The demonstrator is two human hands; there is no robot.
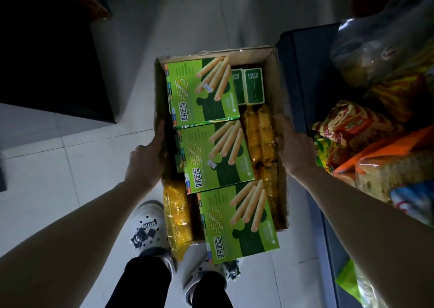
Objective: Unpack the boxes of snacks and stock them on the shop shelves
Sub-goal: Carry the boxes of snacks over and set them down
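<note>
Open cardboard carton held off the floor between both hands, its long sides running away from the person.

- Left hand is on the carton's left wall, about halfway along. The thumb lies up along the rim; the other fingers go down the outside and cannot be seen. It grips the wall.
- Right hand is on the right wall, opposite the left. The fingers are fairly straight and laid along the outside, and the thumb seems to hook over the rim. It holds the wall.

Contents:
- Three green biscuit-stick boxes lie flat on top in an overlapping row, the nearest jutting past the near edge.
- Two small dark green boxes stand side by side at the far right corner.
- Yellow packets are stacked along the right wall, with one more yellow packet at the near left.

Surroundings:
- Pale tiled floor in dim light.
- White clogs with charms stand below the carton.
- A dark shelf just right of the carton carries mixed snack bags.
- A dark block stands at the far left.
</note>
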